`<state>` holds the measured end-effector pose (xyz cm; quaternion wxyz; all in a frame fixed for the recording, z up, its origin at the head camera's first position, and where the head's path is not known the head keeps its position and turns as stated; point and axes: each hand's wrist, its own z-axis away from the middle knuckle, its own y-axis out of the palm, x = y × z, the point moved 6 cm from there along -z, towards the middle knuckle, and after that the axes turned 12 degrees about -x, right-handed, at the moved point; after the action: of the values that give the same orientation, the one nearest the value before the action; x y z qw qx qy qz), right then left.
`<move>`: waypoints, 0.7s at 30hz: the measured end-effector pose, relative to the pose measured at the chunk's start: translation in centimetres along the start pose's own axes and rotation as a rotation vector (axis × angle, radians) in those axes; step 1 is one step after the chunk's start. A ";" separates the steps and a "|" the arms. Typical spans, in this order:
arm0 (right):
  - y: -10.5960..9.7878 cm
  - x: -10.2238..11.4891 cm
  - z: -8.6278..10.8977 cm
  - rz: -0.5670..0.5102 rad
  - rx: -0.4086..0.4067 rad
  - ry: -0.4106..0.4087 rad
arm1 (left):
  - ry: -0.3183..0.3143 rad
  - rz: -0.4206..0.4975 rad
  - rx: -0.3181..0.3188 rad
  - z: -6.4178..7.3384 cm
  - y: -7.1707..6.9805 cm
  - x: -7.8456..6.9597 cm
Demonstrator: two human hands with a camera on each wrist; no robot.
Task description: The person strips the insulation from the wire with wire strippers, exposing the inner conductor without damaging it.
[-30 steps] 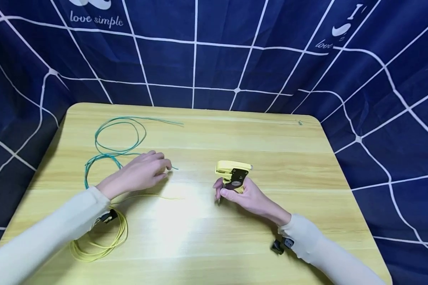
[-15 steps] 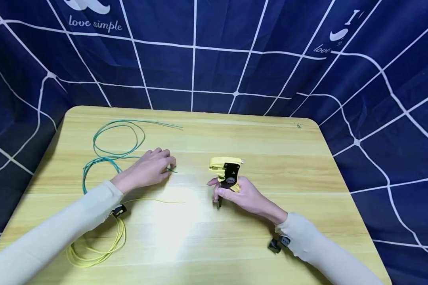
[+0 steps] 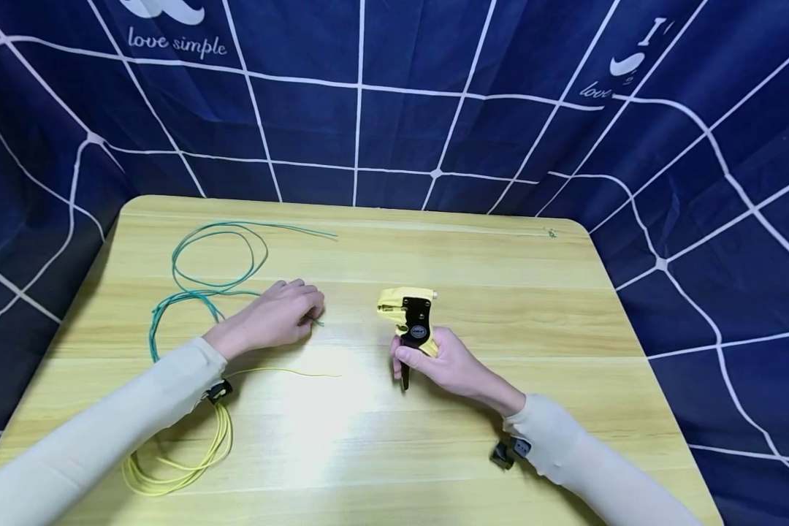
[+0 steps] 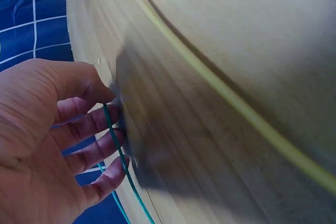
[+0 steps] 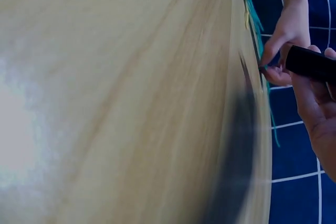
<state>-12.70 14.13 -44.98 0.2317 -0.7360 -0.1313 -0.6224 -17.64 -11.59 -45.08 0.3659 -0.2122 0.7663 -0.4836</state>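
Observation:
Near the table's centre-left, my left hand [image 3: 272, 314] pinches a green wire [image 4: 122, 156] between thumb and index finger. A short end of that wire pokes out past the fingertips, and the other fingers curl loosely behind it in the left wrist view. My right hand [image 3: 456, 365] grips a yellow and black wire stripper [image 3: 417, 315] by its handles, held upright over the table with its jaws toward the left hand. The right wrist view shows only a black handle end [image 5: 311, 62] of the stripper. A gap separates the tool from the wire end.
Loops of green wire [image 3: 174, 272] lie at the back left of the wooden table [image 3: 500, 277]. A coil of yellow wire [image 3: 220, 438] sits under the left forearm, its free end running right. Small scraps [image 3: 551, 233] lie at the back right corner. A blue checked curtain [image 3: 394, 124] surrounds the table.
My right hand has carried the wire stripper leftward, and it now stands more upright. My left hand has shifted slightly right, its fingers drawn in closer around the green wire's end.

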 end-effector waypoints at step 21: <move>0.8 -0.7 -0.7 -0.080 0.070 0.005 | -0.069 0.371 -0.093 0.8 -0.7 2.2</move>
<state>-13.10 13.17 -45.69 0.2326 -0.7201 -0.1819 -0.6279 -18.42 -13.82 -45.46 0.4647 -0.1004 0.8007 -0.3644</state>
